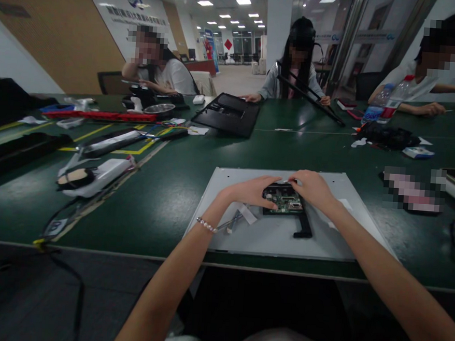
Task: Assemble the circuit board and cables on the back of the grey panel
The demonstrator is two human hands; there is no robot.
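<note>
1. My L hand (249, 191): part-open, thumb & fingers curved round the L side of the circuit board (287, 201); can't tell if it's gripping or only touching.
2. My R hand (310, 186): fingertips bunched close tog. at the board's far R corner; can't tell if anything's pinched btwn them.
3. Circuit board sits in a black frame (304, 228), w/ a hooked leg sticking out twd me.
4. Frame's on a grey panel (241, 241), flat on the green table (164, 187) nr my edge.
5. White strip (248, 214) on the panel, just L of the frame.
6. Across the table: co-worker's hand (252, 97) at a black panel (234, 121); water bottles (390, 101) stand far R.
</note>
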